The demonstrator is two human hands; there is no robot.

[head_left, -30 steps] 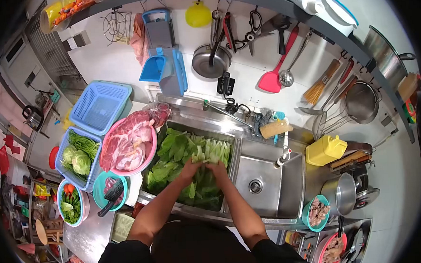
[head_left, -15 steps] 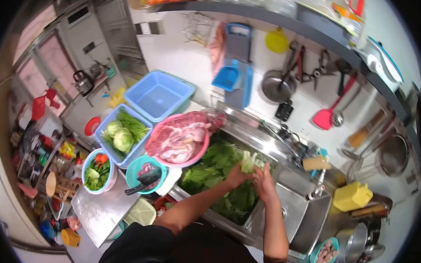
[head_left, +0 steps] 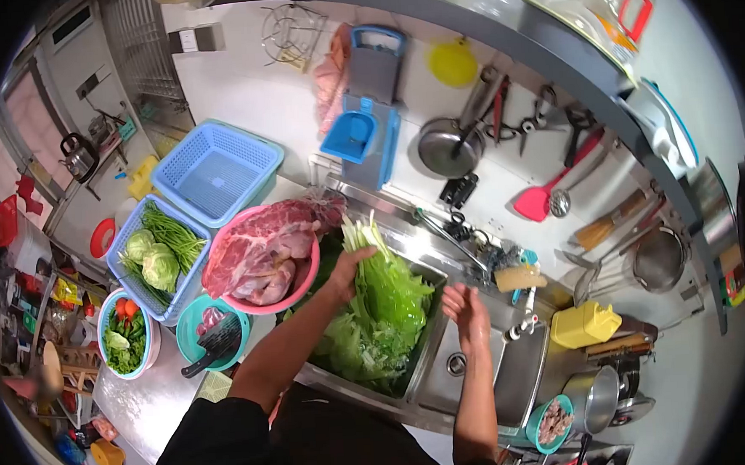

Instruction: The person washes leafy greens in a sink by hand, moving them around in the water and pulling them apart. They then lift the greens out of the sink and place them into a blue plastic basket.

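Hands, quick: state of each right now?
Left hand: closed on a bunch of greens, held above the sink.
Right hand: open, holding nothing.

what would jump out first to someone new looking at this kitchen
The left hand grips a big bunch of leafy greens by the stalks above the sink, the right hand open beside it. Just left of the sink sits a pink bowl piled with raw meat, an empty blue basket behind it.
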